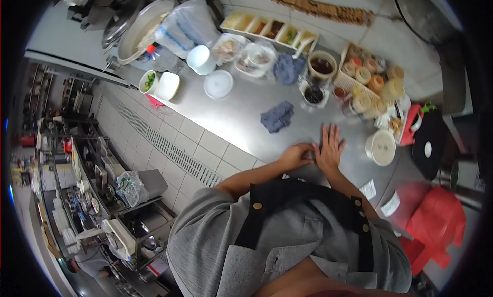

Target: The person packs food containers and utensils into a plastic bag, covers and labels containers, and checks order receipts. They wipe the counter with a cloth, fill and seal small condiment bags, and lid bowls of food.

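Note:
My left hand [296,157] rests at the near edge of the steel counter, its fingers curled in. Something small and dark shows by its fingertips, too small to name. My right hand [330,148] lies flat on the counter, fingers stretched out and thumb pointing toward the left hand. The two hands almost touch. Beyond them lies a crumpled blue-grey cloth [277,117]. A white round tub [381,147] stands to the right of my right hand. Between my right forearm and that tub's near side lies a small white paper slip [367,189].
Along the wall stand a tray of condiments [264,29], a pot of dark liquid [322,65], a basket of sauce bottles [362,73] and a white lidded tub [218,85]. Red plastic bags [439,220] lie at right. A tiled floor with a drain grate [154,137] runs at left.

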The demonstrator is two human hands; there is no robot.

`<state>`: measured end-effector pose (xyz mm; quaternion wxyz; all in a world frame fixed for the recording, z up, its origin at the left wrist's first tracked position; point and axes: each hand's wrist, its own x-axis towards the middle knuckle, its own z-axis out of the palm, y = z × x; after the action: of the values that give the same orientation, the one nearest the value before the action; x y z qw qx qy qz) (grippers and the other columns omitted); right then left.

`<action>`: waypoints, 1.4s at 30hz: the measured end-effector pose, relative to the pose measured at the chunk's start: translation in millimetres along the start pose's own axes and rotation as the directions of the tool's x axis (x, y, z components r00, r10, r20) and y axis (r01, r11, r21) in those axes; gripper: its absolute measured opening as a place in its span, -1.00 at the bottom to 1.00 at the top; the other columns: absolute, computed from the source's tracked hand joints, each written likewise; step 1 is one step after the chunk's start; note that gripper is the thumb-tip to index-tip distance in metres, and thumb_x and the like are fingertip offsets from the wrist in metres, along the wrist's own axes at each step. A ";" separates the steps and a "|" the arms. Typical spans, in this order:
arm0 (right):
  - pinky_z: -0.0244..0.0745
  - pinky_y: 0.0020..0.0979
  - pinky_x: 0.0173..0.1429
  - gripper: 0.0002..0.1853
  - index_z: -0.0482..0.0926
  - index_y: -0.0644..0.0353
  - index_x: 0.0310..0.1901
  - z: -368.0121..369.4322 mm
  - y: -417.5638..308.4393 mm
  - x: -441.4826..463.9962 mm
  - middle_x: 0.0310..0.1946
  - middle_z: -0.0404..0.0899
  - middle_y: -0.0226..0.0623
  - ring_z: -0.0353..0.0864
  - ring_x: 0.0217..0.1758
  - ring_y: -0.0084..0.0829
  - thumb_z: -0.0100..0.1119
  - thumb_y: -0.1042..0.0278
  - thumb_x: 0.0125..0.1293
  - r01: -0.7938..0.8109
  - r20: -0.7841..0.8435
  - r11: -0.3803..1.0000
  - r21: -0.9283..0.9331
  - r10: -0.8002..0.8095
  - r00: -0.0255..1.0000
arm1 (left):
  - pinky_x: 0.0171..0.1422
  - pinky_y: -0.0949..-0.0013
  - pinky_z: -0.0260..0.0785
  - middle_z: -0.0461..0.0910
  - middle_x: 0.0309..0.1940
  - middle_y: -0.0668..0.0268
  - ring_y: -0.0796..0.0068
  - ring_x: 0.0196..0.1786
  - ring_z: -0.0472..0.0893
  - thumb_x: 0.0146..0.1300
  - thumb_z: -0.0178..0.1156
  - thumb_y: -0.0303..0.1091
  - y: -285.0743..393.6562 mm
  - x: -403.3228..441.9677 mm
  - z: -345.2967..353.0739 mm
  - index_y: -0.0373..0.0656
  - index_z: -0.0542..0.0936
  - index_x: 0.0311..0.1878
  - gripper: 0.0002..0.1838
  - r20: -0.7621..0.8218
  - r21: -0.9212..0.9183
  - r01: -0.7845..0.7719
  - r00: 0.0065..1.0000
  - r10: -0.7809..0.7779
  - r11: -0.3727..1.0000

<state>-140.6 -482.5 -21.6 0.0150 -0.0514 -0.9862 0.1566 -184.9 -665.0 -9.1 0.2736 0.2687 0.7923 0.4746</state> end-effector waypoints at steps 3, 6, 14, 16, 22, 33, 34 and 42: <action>-0.32 0.38 0.57 -0.16 0.04 0.00 0.61 -1.8 -9.3 5.7 0.64 -0.11 -0.08 -0.28 0.71 0.02 0.01 -0.20 0.42 -0.057 0.092 0.995 -0.086 0.065 0.994 | -0.28 0.28 0.47 0.67 -0.35 0.25 0.34 -0.38 0.64 0.23 0.44 -0.26 -33.6 -17.7 -94.0 -0.08 0.73 -0.15 -0.82 -0.416 0.263 -0.056 0.894 0.166 0.963; -0.31 0.38 0.57 -0.17 0.08 0.04 0.59 -0.3 -9.4 5.6 0.63 -0.08 -0.07 -0.24 0.69 0.09 0.08 -0.12 0.39 -0.075 0.076 0.993 -0.096 0.083 0.994 | -0.31 0.20 0.41 0.63 -0.45 0.23 0.24 -0.40 0.61 0.30 0.34 -0.28 -55.7 -3.1 -257.4 -0.07 0.69 -0.27 -0.90 -0.870 0.317 0.185 0.447 0.207 0.930; -0.38 0.37 0.58 -0.28 0.26 0.21 0.45 -5.4 -7.6 -0.6 0.57 0.04 -0.04 -0.20 0.64 0.23 0.15 0.07 0.32 -0.101 -0.055 0.995 -0.006 0.100 0.993 | 0.45 -0.18 0.17 0.61 0.19 0.16 0.13 0.36 0.45 0.20 0.39 -0.22 -64.1 39.9 -582.4 0.23 0.49 0.38 -0.37 -0.959 0.192 0.784 0.023 0.282 0.590; -0.36 0.36 0.58 -0.33 0.29 0.22 0.42 -15.3 -7.7 2.6 0.56 0.07 -0.05 -0.17 0.63 0.23 0.14 0.12 0.33 -0.111 -0.108 0.994 0.018 0.112 0.988 | 0.44 -0.26 0.15 0.61 0.22 0.20 0.14 0.36 0.48 0.15 0.44 -0.19 -28.3 36.4 -602.7 0.27 0.53 0.33 -0.38 -0.985 0.171 0.821 0.148 0.085 0.544; -0.15 0.20 0.58 -0.52 0.42 0.26 0.29 -41.1 -1.8 14.7 0.47 0.22 -0.04 -0.06 0.58 0.24 0.09 0.25 0.40 -0.062 -0.221 0.991 0.120 0.087 0.971 | 0.24 -0.05 0.41 0.75 -0.02 0.23 0.14 0.10 0.69 -0.08 0.59 -0.20 8.4 13.7 -657.0 0.05 0.73 -0.02 -0.53 -0.880 0.347 0.846 0.443 -0.170 0.404; -0.03 0.10 0.56 -0.54 0.47 0.20 0.24 -69.1 -29.8 45.4 0.41 0.32 -0.06 0.04 0.55 0.17 0.21 0.20 0.37 0.093 -0.295 0.962 0.255 -0.014 0.955 | 0.24 0.01 0.47 0.66 0.09 0.12 0.13 0.13 0.65 0.47 0.11 -0.11 147.4 3.1 -613.4 -0.27 0.54 0.21 -0.56 -0.753 -0.383 -0.516 0.655 0.064 0.766; -0.03 0.10 0.56 -0.47 0.45 0.18 0.27 -80.2 -44.4 52.7 0.42 0.30 -0.04 0.05 0.55 0.15 0.29 0.18 0.32 0.146 -0.329 0.953 0.267 -0.052 0.943 | 0.33 -0.11 0.38 0.57 0.21 0.04 0.05 0.25 0.57 0.49 0.05 -0.09 164.6 5.2 -576.7 -0.29 0.48 0.28 -0.50 -0.626 -0.501 -0.464 0.777 0.064 0.731; 0.11 0.15 0.52 -0.15 0.42 -0.08 0.35 -139.7 -113.4 107.4 0.49 0.11 -0.06 0.03 0.56 0.13 0.63 0.09 -0.02 0.606 -0.772 0.786 -0.123 -0.460 0.440 | 0.39 -0.51 0.18 0.41 0.38 -0.12 -0.21 0.41 0.40 0.52 -0.04 -0.03 202.2 51.2 -368.7 -0.35 0.41 0.37 -0.41 0.255 -0.910 0.137 0.930 0.266 0.392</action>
<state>-252.0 -535.3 147.8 0.4855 0.2028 -0.8288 0.1906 -441.4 -771.1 310.9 0.4968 0.1865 0.3230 0.7836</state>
